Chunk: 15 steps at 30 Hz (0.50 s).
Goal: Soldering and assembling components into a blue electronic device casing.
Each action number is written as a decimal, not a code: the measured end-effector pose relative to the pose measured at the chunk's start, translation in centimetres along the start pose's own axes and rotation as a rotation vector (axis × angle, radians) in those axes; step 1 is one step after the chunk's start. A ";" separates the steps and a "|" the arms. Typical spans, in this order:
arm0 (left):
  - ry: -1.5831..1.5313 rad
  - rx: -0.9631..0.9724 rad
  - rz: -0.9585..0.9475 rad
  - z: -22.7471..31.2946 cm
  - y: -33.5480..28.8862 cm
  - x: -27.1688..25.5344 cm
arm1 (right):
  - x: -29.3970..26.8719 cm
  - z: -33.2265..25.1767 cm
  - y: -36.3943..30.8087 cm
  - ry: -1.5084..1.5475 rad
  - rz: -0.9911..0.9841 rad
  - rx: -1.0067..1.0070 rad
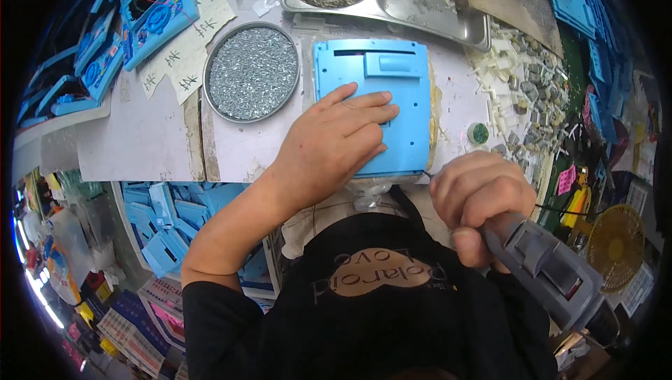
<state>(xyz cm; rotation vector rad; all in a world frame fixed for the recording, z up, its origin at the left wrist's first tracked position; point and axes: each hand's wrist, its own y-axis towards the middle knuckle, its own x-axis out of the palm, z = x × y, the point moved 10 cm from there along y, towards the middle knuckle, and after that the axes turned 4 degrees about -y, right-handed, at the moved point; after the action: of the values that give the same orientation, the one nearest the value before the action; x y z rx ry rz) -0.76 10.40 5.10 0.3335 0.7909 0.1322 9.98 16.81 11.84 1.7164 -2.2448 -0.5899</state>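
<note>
A flat light-blue plastic casing (409, 138) lies on the bench in front of me, with screw holes, a long slot and a raised block near its far edge. My left hand (336, 135) rests flat on it, fingers spread to the right. In my right hand (483, 198) is a grey electric screwdriver (553, 268), its body slanting down to the right. Its thin tip reaches the casing's near right corner; whether it sits in a screw hole I cannot tell.
Left of the casing stands a round dish of small silver screws (252, 72). A metal tray (427, 5) holding darker screws lies behind. Small white and grey parts (525, 93) are heaped at right. Blue casings (157, 19) pile up at far left, and others (168, 226) fill a bin below.
</note>
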 end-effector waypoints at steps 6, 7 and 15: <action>-0.034 -0.017 0.030 -0.3 -0.3 -0.1 | -1.3 0.3 2.9 0.155 0.071 -0.060; -0.046 -0.027 0.027 -0.3 -0.5 0.0 | -0.8 0.9 3.0 0.093 0.058 -0.041; -0.083 -0.040 0.017 -0.8 -0.4 0.0 | -1.1 2.1 4.0 0.077 -0.005 0.036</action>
<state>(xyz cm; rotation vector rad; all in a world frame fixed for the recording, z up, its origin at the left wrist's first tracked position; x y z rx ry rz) -1.34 10.23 4.50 0.3056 0.7020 0.1492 5.89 19.15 11.88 1.7317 -2.2115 -0.4783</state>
